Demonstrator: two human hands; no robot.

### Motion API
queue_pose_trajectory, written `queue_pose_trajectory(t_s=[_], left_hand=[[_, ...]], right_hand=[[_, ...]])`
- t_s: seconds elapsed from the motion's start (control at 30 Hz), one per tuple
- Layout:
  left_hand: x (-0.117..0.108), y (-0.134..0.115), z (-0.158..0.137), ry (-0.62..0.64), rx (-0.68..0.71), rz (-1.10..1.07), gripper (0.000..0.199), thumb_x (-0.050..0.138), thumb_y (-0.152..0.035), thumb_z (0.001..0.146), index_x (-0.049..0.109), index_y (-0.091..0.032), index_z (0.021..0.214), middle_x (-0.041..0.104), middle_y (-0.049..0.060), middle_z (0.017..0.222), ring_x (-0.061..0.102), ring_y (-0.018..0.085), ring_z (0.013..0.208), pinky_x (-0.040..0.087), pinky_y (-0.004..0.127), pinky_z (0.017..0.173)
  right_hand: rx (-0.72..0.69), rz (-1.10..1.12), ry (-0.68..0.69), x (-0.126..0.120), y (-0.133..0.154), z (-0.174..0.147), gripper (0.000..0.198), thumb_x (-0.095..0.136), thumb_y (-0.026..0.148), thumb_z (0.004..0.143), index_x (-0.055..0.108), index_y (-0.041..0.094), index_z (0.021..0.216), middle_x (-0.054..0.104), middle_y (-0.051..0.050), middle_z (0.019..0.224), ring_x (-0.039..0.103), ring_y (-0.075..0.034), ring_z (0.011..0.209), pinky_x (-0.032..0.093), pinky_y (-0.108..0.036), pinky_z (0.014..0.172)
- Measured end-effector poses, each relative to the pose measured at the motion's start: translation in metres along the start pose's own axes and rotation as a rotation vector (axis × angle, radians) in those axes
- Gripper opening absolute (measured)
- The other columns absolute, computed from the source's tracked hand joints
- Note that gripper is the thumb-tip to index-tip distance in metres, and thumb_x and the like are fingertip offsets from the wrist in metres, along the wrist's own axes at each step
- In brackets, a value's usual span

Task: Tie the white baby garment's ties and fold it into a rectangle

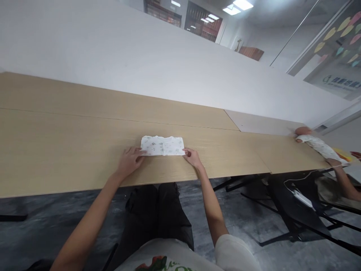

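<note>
In front of me a folded white cloth (162, 146) with small dark prints lies flat on the table, a crease running down near its middle. Its outline is a long rectangle with a slightly wavy far edge. My left hand (129, 161) rests at its near left corner, fingers stretched onto the edge and thumb apart. At the near right corner, my right hand (192, 156) pinches the cloth's edge between thumb and fingers.
The long wooden table (70, 150) runs along a white wall (126, 56). At the far right lies a doll (317, 145) in white patterned clothes, with another person's hand (334, 162) by it. A black chair (299, 218) carrying a power strip (303, 199) stands below.
</note>
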State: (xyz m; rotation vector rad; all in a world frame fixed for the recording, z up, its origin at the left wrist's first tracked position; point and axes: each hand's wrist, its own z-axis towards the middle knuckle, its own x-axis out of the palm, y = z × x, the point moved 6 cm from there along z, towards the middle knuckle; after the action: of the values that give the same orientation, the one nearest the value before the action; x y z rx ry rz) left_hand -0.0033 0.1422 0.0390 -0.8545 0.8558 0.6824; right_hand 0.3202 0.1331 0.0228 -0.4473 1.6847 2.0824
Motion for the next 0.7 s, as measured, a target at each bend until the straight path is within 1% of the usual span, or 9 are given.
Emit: queue_pose_trajectory(t_s=[0.07, 0.13, 0.17, 0.23, 0.3, 0.4, 0.5, 0.6, 0.7], left_hand=[[0.010, -0.029, 0.001, 0.023, 0.103, -0.013, 0.045, 0.038, -0.037, 0.091, 0.065, -0.022, 0.123, 0.059, 0.012, 0.133, 0.050, 0.029, 0.127, 0.034, 0.048, 0.110], [0.026, -0.057, 0.003, 0.094, 0.222, -0.054, 0.049, 0.036, -0.035, 0.093, 0.055, -0.020, 0.135, 0.052, 0.011, 0.144, 0.043, 0.025, 0.136, 0.029, 0.045, 0.115], [0.034, -0.067, 0.003, 0.125, 0.256, -0.067, 0.051, 0.036, -0.036, 0.093, 0.051, -0.019, 0.139, 0.048, 0.010, 0.147, 0.039, 0.024, 0.139, 0.026, 0.044, 0.117], [0.047, -0.078, 0.004, 0.170, 0.274, -0.076, 0.053, 0.036, -0.037, 0.094, 0.046, -0.018, 0.143, 0.044, 0.010, 0.151, 0.035, 0.023, 0.142, 0.022, 0.044, 0.119], [0.055, -0.079, 0.004, 0.197, 0.262, -0.071, 0.053, 0.035, -0.039, 0.095, 0.044, -0.018, 0.143, 0.043, 0.010, 0.151, 0.034, 0.022, 0.143, 0.020, 0.045, 0.120], [0.059, -0.075, 0.003, 0.225, 0.259, -0.057, 0.053, 0.034, -0.042, 0.096, 0.044, -0.020, 0.144, 0.042, 0.009, 0.152, 0.033, 0.022, 0.143, 0.019, 0.046, 0.120], [0.058, -0.074, 0.003, 0.236, 0.265, -0.041, 0.052, 0.034, -0.043, 0.097, 0.046, -0.022, 0.143, 0.042, 0.008, 0.152, 0.033, 0.022, 0.143, 0.019, 0.046, 0.120], [0.056, -0.076, 0.003, 0.221, 0.279, -0.033, 0.051, 0.034, -0.044, 0.097, 0.048, -0.022, 0.142, 0.043, 0.009, 0.151, 0.035, 0.023, 0.142, 0.021, 0.046, 0.119], [0.055, -0.074, 0.002, 0.187, 0.269, 0.008, 0.053, 0.034, -0.046, 0.097, 0.047, -0.023, 0.143, 0.039, 0.011, 0.154, 0.033, 0.027, 0.143, 0.020, 0.051, 0.118]], right_hand=[[-0.014, 0.007, 0.017, 0.000, 0.001, 0.000, 0.030, 0.057, 0.019, 0.066, 0.071, 0.018, 0.093, 0.065, 0.000, 0.074, 0.054, -0.014, 0.064, 0.046, -0.025, 0.065], [-0.018, 0.000, 0.019, 0.000, 0.002, 0.001, 0.031, 0.054, 0.017, 0.066, 0.069, 0.018, 0.093, 0.062, 0.001, 0.072, 0.053, -0.014, 0.065, 0.046, -0.025, 0.066], [-0.016, -0.010, 0.015, 0.001, 0.003, 0.001, 0.032, 0.053, 0.016, 0.065, 0.068, 0.018, 0.093, 0.061, 0.001, 0.072, 0.052, -0.014, 0.065, 0.045, -0.026, 0.066], [-0.006, -0.042, 0.002, 0.002, 0.004, 0.003, 0.035, 0.051, 0.014, 0.062, 0.066, 0.017, 0.093, 0.058, 0.001, 0.072, 0.051, -0.015, 0.065, 0.045, -0.027, 0.068], [0.016, -0.079, -0.006, 0.003, 0.004, 0.005, 0.036, 0.050, 0.013, 0.060, 0.065, 0.018, 0.093, 0.056, 0.002, 0.071, 0.050, -0.015, 0.065, 0.045, -0.027, 0.069], [0.044, -0.091, 0.014, 0.005, 0.004, 0.008, 0.038, 0.050, 0.012, 0.059, 0.063, 0.018, 0.095, 0.053, 0.004, 0.069, 0.050, -0.015, 0.065, 0.044, -0.027, 0.068], [0.040, -0.031, 0.029, 0.006, 0.004, 0.010, 0.043, 0.052, 0.012, 0.061, 0.062, 0.017, 0.103, 0.058, 0.003, 0.076, 0.053, -0.015, 0.068, 0.046, -0.028, 0.070], [0.055, 0.047, 0.043, 0.006, 0.004, 0.010, 0.042, 0.056, 0.015, 0.065, 0.061, 0.017, 0.107, 0.063, 0.001, 0.084, 0.056, -0.015, 0.072, 0.048, -0.029, 0.074], [0.108, 0.096, 0.068, 0.005, 0.002, 0.010, 0.038, 0.061, 0.020, 0.069, 0.061, 0.018, 0.108, 0.062, 0.002, 0.080, 0.057, -0.015, 0.072, 0.048, -0.028, 0.072]])
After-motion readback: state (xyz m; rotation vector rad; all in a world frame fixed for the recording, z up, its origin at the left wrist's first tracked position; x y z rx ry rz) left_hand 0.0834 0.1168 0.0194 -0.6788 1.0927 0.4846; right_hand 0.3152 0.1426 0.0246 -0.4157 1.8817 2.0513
